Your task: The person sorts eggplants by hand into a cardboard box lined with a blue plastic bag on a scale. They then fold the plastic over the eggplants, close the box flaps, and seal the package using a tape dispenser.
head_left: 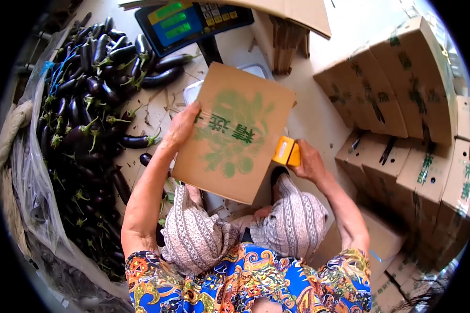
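Note:
A brown cardboard box [240, 135] with green vegetable print and Chinese lettering is in front of my knees, turned slightly in view. My left hand [184, 125] grips its left edge, thumb near the upper side. At the lower right edge of the box, my right hand [308, 160] is closed around a yellow tape dispenser [286, 151] that has a pale label. Part of a white tray [193, 93] shows behind the box, below the digital scale's display [190, 23] with green digits.
A large heap of eggplants [83, 125] lies on the left, bordered by clear plastic sheeting [31, 172]. Printed cartons [386, 88] are stacked on the right. Flattened cardboard [297, 13] lies at the top, and loose eggplants [164, 77] rest near the scale.

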Tool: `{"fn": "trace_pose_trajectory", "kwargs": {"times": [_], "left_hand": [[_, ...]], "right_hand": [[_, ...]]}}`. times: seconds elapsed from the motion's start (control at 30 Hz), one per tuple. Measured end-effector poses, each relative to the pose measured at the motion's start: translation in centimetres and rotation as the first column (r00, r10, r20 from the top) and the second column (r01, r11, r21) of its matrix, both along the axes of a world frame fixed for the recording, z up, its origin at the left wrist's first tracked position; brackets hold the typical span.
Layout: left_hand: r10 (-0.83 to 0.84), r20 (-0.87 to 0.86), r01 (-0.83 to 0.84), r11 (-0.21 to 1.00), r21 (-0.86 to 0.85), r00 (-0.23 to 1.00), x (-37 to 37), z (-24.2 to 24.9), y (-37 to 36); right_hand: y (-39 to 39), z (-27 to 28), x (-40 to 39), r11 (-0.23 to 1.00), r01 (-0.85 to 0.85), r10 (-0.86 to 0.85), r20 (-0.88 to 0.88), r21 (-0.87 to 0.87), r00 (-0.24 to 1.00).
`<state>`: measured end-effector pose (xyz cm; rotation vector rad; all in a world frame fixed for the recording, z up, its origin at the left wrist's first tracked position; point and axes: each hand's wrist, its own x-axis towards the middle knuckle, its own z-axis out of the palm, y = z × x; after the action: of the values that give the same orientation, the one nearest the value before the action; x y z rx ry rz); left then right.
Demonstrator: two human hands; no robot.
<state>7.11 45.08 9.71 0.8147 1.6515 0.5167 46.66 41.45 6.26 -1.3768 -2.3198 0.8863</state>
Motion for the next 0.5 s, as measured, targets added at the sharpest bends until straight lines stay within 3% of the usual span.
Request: {"fn": "trace_pose_trajectory", "kwargs": {"times": [0.13,0.23,0.37,0.47,0.5], "left_hand": [[0.098,0.236,-0.1,0.995,-0.002,0.967,0.1,-0.8,-0.5],[0.119,0.409,-0.115,0.993,-0.034,0.905,1.6,0.4,-1.2],[0.244,0.636,-0.185,0.97,-0.159,0.732,4.2,-1.3,-2.2],[0.29,0.718,-0.197,0.957,-0.213,0.632,4.7,-5.0,-2.7],[0.212,0.689,-0.128,0.977,-0.171,0.694,3.6,-5.5,-2.5]], "right_hand": [[-0.5,0.3,-0.4,0.998,0.045,-0.041,-0.074,0.053,0.996],[-1.1,2.5,0.8,0.985,0.047,-0.057,0.052,0.166,0.997],[-0.5,9.4,1.5,0.986,-0.033,0.015,0.113,0.162,0.994],[1.7,16.2,-1.7,0.976,-0.159,0.108,0.305,0.148,0.946],[1.8,17.0,-3.1,0.977,-0.161,0.107,0.334,0.139,0.936]]}}
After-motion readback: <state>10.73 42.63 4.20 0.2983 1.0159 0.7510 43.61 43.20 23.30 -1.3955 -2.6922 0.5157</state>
